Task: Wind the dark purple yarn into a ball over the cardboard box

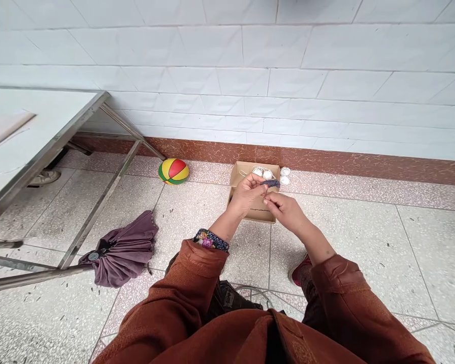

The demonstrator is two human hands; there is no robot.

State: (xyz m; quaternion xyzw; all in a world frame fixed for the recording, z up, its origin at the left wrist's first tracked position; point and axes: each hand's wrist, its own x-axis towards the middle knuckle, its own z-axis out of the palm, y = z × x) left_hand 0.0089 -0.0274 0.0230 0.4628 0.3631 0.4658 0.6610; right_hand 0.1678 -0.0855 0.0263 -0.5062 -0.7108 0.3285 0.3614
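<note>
Between the fingers of my left hand (247, 193) is a small dark blue knitted-looking piece of yarn work (272, 183), which sticks out to the right. My right hand (284, 210) is closed in a pinch just below it, close to the left fingertips. Something thin and dark shows between the two hands, too small to name. Beneath my hands an open cardboard box (234, 174) stands on the floor, with balls of white yarn (267, 174) in its back part. A dark strand lies across the front part of the box.
More white yarn balls (284, 176) lie right of the box, by the tiled wall (227, 81). A red, yellow and green ball (173, 171) rests to the left. A purple folded umbrella (125, 250) lies beside a metal-framed table (49, 116). A shoe (45, 177) shows beneath that table.
</note>
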